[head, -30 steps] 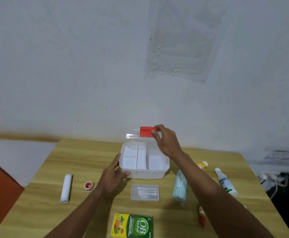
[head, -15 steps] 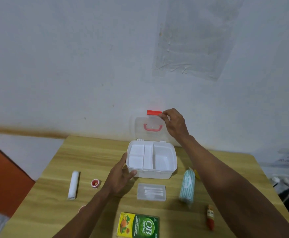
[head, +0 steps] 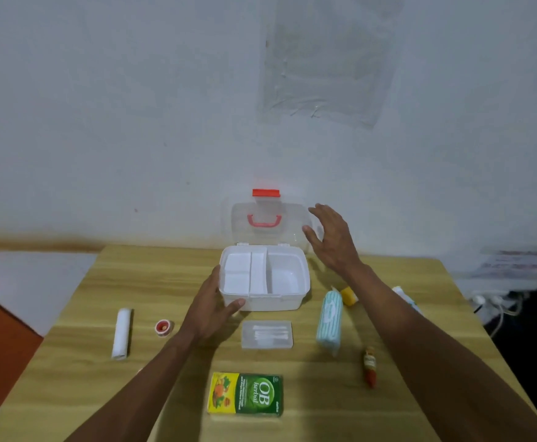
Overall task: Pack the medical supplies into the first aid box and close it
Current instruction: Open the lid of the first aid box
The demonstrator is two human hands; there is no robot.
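Observation:
The white first aid box (head: 292,300) stands open at the table's far middle, its clear lid (head: 267,228) with red latch and handle upright against the wall. A white divided tray sits inside. My left hand (head: 211,306) grips the box's front left corner. My right hand (head: 332,239) hovers open beside the lid's right edge, holding nothing. On the table lie a bandage roll (head: 121,333), a red tape roll (head: 163,327), a clear swab case (head: 267,334), a striped pack (head: 329,317), a red tube (head: 370,366) and a green OB herbal box (head: 246,393).
A yellow-capped bottle (head: 347,295) and a white bottle (head: 404,296) lie partly behind my right forearm. The wooden table (head: 69,378) ends at a white wall. Cables and a power strip (head: 493,298) sit off the table's right edge.
My right hand swung the lid up to upright and has let go of the red latch, dropping to the lid's right side. My left hand stays on the box.

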